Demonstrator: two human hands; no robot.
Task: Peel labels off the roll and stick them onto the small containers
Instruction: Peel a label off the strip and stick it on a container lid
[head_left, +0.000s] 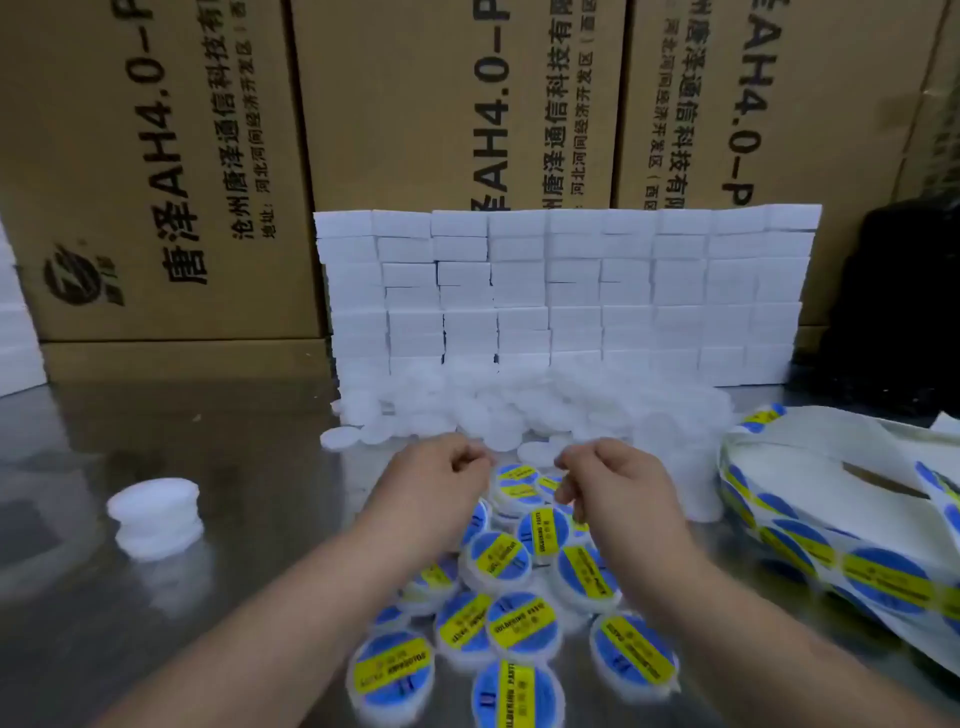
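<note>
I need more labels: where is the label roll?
Head view, right side: the label roll lies on the table, just right of the right hand.

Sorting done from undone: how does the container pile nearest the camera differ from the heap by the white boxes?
The near pile carries blue round labels with a yellow band; the far heap is plain white. The near pile sits closest to the camera; the far heap lies against the white boxes. Both are small round white containers, heaped on the shiny table.
</note>
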